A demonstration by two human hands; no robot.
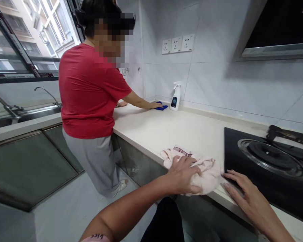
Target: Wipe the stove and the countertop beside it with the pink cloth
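My left hand (pixel 183 174) presses on a pale pink cloth (pixel 208 171) with a darker printed edge, its fingers curled into the bunched fabric. The cloth lies on the white countertop (pixel 192 129) and reaches its front edge. Beside it, my right hand (pixel 247 196) rests near the corner of the black gas stove (pixel 231 153), fingers outstretched and holding nothing. The fingertips of that hand lie at the border between the counter and the stove.
A person in a red shirt (pixel 91 90) stands at the counter's far end, one hand on a blue cloth (pixel 161 107). Close by is a white spray bottle (pixel 175 97). A burner (pixel 271 153) lies right, below a range hood (pixel 277 50). A sink (pixel 39 115) is left.
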